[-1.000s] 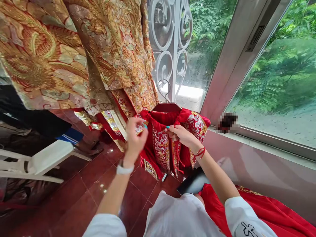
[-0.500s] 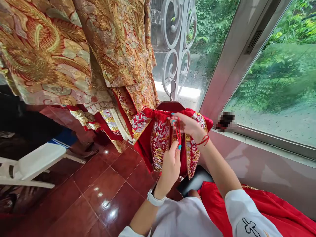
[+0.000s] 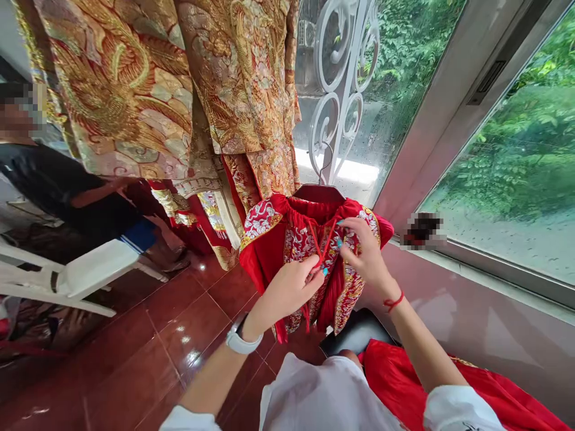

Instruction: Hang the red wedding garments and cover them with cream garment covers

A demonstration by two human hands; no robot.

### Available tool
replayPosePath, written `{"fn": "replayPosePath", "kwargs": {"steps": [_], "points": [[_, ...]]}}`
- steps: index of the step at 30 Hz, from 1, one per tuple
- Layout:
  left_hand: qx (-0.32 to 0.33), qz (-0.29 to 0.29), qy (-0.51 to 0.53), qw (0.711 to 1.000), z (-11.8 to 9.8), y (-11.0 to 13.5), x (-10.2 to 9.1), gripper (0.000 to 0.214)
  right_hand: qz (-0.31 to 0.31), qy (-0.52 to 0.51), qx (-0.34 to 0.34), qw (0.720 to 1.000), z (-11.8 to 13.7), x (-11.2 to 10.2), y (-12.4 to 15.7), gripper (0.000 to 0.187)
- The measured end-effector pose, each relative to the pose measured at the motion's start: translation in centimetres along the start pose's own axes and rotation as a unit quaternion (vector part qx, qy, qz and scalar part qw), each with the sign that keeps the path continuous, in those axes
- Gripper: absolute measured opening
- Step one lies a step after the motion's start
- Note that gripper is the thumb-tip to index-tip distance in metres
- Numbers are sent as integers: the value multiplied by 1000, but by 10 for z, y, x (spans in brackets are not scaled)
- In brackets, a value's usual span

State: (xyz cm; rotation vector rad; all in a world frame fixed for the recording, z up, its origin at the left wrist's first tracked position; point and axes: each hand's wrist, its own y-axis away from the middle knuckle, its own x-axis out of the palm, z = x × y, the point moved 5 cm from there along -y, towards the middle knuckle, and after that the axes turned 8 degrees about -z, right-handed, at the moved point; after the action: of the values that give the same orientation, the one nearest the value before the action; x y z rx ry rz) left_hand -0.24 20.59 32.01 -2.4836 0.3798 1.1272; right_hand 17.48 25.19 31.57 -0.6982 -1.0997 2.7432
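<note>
A red embroidered garment (image 3: 269, 239) hangs folded on a dark wooden hanger (image 3: 320, 193) hooked on a white scrolled metal rack (image 3: 341, 90). My left hand (image 3: 291, 287) is closed, pinching thin red cords (image 3: 321, 242) that run up to the garment's waist. My right hand (image 3: 366, 254) grips the embroidered edge of the garment beside those cords, fingers curled. A white watch is on my left wrist and a red string on my right wrist.
Gold embroidered robes (image 3: 148, 90) hang at the upper left. A person in black (image 3: 58, 185) stands behind them by a white chair (image 3: 81, 278). Red cloth (image 3: 404, 377) lies on my lap. A window (image 3: 516, 149) and its ledge run along the right. Red tile floor lies below.
My left hand went from the garment's left edge to its middle and took the red cords, now pulling them down. My right hand shifted slightly lower on the cloth. The view panned left.
</note>
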Motion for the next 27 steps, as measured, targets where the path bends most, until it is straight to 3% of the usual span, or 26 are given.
{"fn": "replayPosePath", "kwargs": {"steps": [2,4,7,10,13,15,21,23,27], "points": [[26,23,-54,998,-7,-5,-3,24,14,94,-144,985,9,11,14,30],[29,38,-101,994,-11,-11,2,27,51,140,-212,966,5,32,20,28],[12,65,-170,983,-14,-20,18,34,40,167,-209,963,-14,58,11,25],[10,86,-215,973,-16,-24,26,43,23,169,-175,970,-28,70,-5,22],[16,84,-236,968,-16,-25,18,50,7,178,-175,968,-29,68,-14,25],[14,77,-245,966,-14,-23,5,52,19,191,-214,958,-24,64,-14,30],[18,64,-215,974,6,-32,-26,40,137,169,-313,924,-13,48,-10,41],[48,27,-190,980,14,-41,-30,38,160,128,-297,933,-11,42,-13,48],[102,-19,-190,976,28,-53,-29,37,160,42,-198,966,-8,27,-21,58]]}}
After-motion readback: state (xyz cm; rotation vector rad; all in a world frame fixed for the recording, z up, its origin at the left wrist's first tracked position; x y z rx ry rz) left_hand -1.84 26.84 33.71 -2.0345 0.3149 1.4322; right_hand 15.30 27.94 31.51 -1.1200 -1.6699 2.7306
